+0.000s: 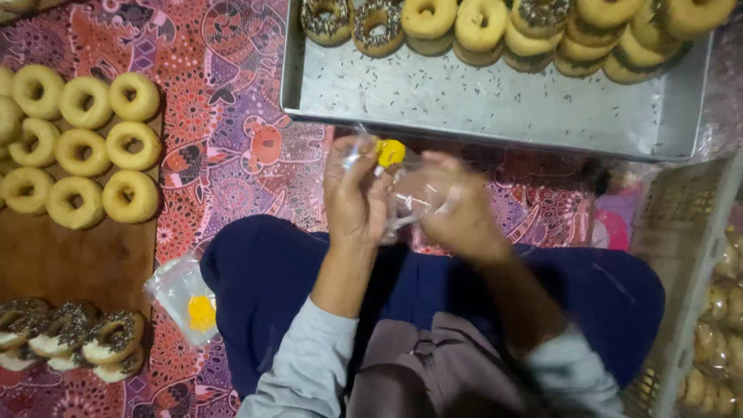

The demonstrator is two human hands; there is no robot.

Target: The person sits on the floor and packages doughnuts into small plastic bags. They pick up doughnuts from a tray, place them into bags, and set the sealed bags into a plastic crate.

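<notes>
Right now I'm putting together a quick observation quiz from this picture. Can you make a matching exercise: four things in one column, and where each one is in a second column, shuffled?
Things:
1. plain doughnuts
2. metal tray
3. clear bag with a yellow sticker
4. spare bag with a yellow patch

Places:
A. lying on the patterned cloth beside the knee
B. held between the left hand and the right hand
C. in rows on the wooden board at the left
D. at the top, its far end stacked with doughnuts

Pairs: 1-C, 2-D, 3-B, 4-A
</notes>
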